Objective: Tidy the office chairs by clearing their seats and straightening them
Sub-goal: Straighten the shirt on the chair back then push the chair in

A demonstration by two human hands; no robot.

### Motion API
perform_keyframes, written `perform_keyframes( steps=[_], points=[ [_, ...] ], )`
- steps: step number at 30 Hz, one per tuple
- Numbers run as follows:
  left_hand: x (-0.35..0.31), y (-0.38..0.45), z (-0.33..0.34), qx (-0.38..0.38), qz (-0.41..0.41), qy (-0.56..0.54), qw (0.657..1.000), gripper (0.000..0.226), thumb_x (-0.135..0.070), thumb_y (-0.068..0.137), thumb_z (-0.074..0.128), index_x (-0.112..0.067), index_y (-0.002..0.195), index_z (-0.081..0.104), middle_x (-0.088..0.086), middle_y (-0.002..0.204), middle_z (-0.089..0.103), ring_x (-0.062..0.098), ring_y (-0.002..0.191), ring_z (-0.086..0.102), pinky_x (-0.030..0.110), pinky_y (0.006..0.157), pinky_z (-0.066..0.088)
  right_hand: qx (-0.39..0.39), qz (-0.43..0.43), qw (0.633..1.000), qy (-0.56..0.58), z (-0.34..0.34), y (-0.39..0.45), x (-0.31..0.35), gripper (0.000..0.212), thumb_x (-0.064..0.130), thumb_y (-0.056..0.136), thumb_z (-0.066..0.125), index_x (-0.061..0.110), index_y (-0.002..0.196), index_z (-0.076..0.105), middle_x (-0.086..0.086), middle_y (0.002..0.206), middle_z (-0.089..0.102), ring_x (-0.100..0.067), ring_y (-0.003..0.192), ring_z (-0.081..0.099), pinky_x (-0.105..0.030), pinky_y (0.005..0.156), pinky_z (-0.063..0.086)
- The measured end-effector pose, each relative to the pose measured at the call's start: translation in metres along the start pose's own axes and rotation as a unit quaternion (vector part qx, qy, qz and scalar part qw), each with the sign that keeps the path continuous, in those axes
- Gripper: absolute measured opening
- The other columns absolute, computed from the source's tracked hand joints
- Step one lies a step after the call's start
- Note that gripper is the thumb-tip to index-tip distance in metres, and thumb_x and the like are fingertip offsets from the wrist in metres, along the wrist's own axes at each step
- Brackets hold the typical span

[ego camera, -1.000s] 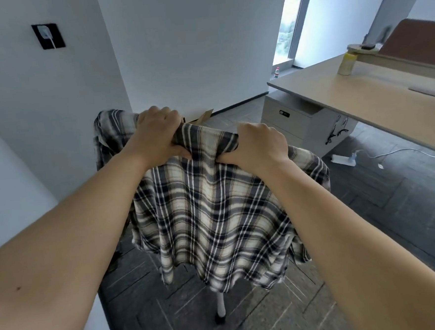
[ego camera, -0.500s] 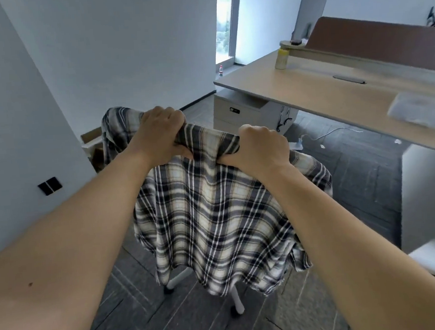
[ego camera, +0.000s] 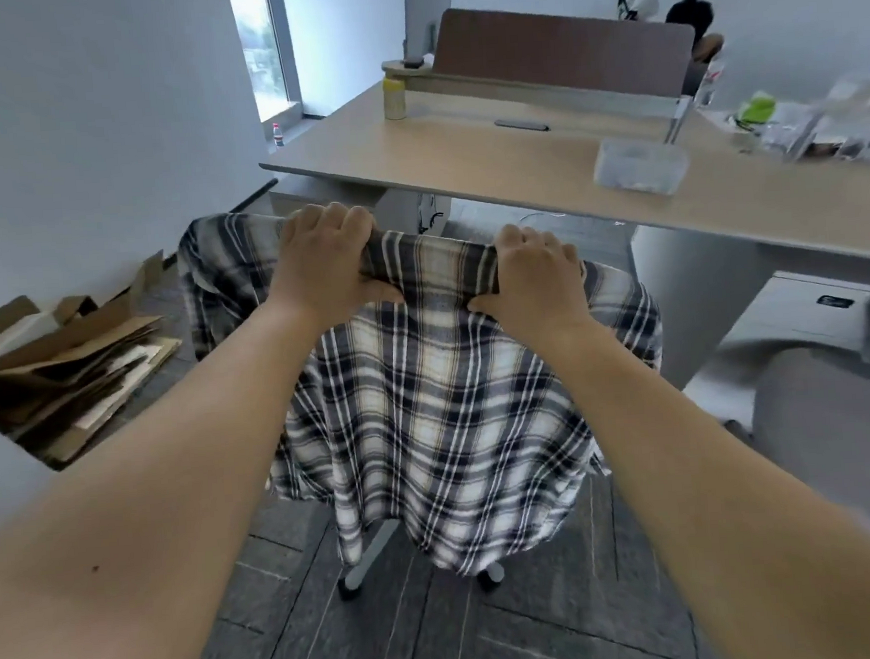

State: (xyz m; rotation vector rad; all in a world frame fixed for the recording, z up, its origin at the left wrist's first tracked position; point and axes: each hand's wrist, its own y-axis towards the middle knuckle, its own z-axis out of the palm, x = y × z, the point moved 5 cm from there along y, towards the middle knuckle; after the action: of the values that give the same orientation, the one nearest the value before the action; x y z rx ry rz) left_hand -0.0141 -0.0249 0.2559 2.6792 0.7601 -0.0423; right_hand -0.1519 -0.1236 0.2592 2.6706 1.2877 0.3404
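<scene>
A black-and-white plaid shirt (ego camera: 429,422) hangs over the back of an office chair and hides nearly all of it. Only the chair's white legs and castors (ego camera: 359,566) show below the cloth. My left hand (ego camera: 325,265) grips the top of the chair back through the shirt, left of centre. My right hand (ego camera: 535,276) grips the same top edge to the right. The chair stands in front of a light wood desk (ego camera: 489,171). A second grey chair (ego camera: 814,405) is partly in view at the right edge.
Flattened cardboard boxes (ego camera: 65,365) lie on the floor at the left, by the wall. On the desk are a clear plastic box (ego camera: 638,168), a yellow bottle (ego camera: 394,98) and clutter at the far right. A person sits behind the brown divider (ego camera: 557,48). White drawer units stand under the desk.
The chair, held by both hands, has swung round from facing the wall to facing the desk. My view turned right with it. The grip on the chair back is unchanged.
</scene>
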Motion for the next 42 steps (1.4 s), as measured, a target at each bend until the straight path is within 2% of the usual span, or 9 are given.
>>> perform_keyframes(
  steps=[3, 7, 18, 27, 42],
  points=[
    [-0.007, 0.017, 0.006, 0.007, 0.009, -0.004, 1.0, 0.073, -0.043, 0.069, 0.073, -0.001, 0.121, 0.045, 0.02, 0.128, 0.05, 0.036, 0.125, 0.038, 0.044, 0.111, 0.021, -0.008, 0.02, 1.0, 0.005, 0.002, 0.005, -0.013, 0.057, 0.03, 0.084, 0.065, 0.003, 0.128, 0.04, -0.014, 0.13, 0.05, -0.031, 0.123, 0.042, -0.039, 0.107, 0.029],
    [-0.008, 0.04, 0.012, 0.023, 0.036, -0.036, 0.998, 0.065, -0.032, 0.072, 0.074, 0.001, 0.12, 0.045, 0.019, 0.128, 0.049, 0.034, 0.127, 0.035, 0.041, 0.112, 0.021, -0.008, 0.038, 0.999, 0.011, 0.002, 0.017, -0.028, 0.054, 0.029, 0.086, 0.062, 0.003, 0.128, 0.039, -0.013, 0.129, 0.047, -0.029, 0.123, 0.04, -0.038, 0.106, 0.027],
    [-0.029, 0.106, 0.036, 0.011, 0.072, 0.016, 0.997, 0.069, -0.043, 0.072, 0.07, -0.003, 0.123, 0.043, 0.014, 0.127, 0.051, 0.032, 0.123, 0.041, 0.039, 0.11, 0.025, -0.005, 0.083, 0.997, -0.004, 0.009, 0.072, -0.07, 0.052, 0.032, 0.085, 0.063, 0.003, 0.123, 0.042, -0.013, 0.127, 0.048, -0.029, 0.122, 0.039, -0.039, 0.105, 0.025],
    [-0.048, 0.199, 0.072, 0.017, 0.069, 0.027, 0.997, 0.066, -0.044, 0.073, 0.07, -0.002, 0.117, 0.045, 0.016, 0.123, 0.053, 0.032, 0.12, 0.043, 0.04, 0.108, 0.027, -0.01, 0.091, 0.996, -0.009, 0.026, 0.156, -0.124, 0.048, 0.032, 0.086, 0.062, 0.004, 0.12, 0.042, -0.012, 0.123, 0.048, -0.029, 0.118, 0.039, -0.039, 0.103, 0.026],
    [-0.079, 0.338, 0.131, 0.017, 0.044, 0.026, 0.999, 0.068, -0.042, 0.075, 0.067, -0.001, 0.124, 0.041, 0.017, 0.129, 0.048, 0.033, 0.125, 0.039, 0.041, 0.111, 0.025, -0.016, 0.086, 0.996, -0.001, 0.049, 0.29, -0.209, 0.043, 0.03, 0.086, 0.062, 0.005, 0.116, 0.043, -0.012, 0.119, 0.048, -0.029, 0.114, 0.04, -0.038, 0.102, 0.028]
  ],
)
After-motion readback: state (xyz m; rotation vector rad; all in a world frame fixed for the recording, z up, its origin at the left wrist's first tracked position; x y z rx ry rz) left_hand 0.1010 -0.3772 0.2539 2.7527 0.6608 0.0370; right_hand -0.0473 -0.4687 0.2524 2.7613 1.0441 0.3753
